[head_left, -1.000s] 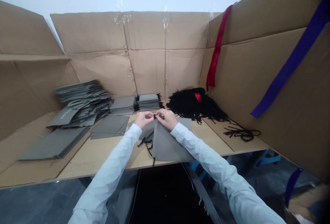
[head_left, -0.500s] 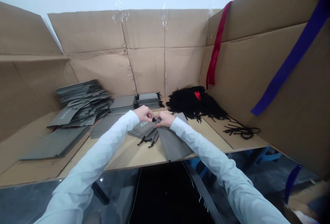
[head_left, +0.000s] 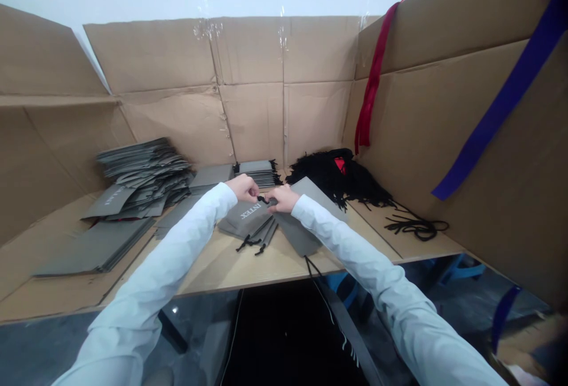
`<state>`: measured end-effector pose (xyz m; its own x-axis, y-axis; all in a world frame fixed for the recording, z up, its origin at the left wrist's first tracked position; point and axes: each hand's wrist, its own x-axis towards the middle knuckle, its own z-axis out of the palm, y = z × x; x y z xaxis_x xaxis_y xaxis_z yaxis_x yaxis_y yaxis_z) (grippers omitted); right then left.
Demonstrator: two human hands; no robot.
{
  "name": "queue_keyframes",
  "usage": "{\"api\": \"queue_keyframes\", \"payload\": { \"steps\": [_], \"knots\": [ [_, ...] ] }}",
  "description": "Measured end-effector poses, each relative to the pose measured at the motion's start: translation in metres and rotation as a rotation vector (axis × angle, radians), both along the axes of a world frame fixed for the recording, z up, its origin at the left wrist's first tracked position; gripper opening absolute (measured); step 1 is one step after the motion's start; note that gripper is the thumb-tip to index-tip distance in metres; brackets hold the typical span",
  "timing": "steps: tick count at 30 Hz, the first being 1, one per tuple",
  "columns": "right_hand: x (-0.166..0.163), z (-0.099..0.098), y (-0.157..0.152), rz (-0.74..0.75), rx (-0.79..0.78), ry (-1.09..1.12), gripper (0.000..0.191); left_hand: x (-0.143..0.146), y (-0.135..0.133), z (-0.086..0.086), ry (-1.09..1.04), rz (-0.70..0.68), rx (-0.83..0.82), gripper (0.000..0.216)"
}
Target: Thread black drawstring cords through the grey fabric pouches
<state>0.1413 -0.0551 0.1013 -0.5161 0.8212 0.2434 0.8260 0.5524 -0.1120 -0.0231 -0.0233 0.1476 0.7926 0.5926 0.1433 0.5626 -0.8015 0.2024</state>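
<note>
My left hand (head_left: 244,187) and my right hand (head_left: 280,198) meet over the middle of the table, fingers pinched together on a black cord (head_left: 263,200) at the edge of a grey fabric pouch (head_left: 302,229). That pouch lies flat under my right forearm, and a thin black cord hangs from it over the table's front edge. Just left of it sits a small pile of grey pouches (head_left: 249,220) with white lettering on the top one and black cord ends sticking out.
A tall fanned stack of grey pouches (head_left: 142,176) is at the left, flat grey ones (head_left: 95,247) nearer. A small stack (head_left: 260,173) stands at the back. A heap of black cords (head_left: 337,179) lies at the right. Cardboard walls (head_left: 266,90) enclose the table.
The pouch was lowered from a raised position onto the table and turned flatter. Both hands moved slightly away from me and left, still pinching the cord.
</note>
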Motion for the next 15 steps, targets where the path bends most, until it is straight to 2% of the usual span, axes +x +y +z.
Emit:
{"api": "queue_keyframes", "payload": {
  "steps": [4,7,10,15],
  "knots": [
    [-0.004,-0.009,-0.003,0.063,0.105,0.350,0.046,0.001,-0.006,-0.003,-0.065,0.031,-0.034,0.014],
    [-0.006,-0.014,-0.006,0.108,0.137,0.552,0.037,-0.001,-0.007,-0.004,-0.084,0.059,-0.063,0.020],
    [-0.008,-0.017,-0.008,0.131,0.194,0.583,0.029,-0.004,-0.005,-0.004,-0.110,0.056,-0.108,0.022],
    [-0.011,-0.020,-0.013,0.090,0.298,0.429,0.025,-0.008,-0.001,-0.001,-0.073,0.043,-0.151,0.020]
  ]
}}
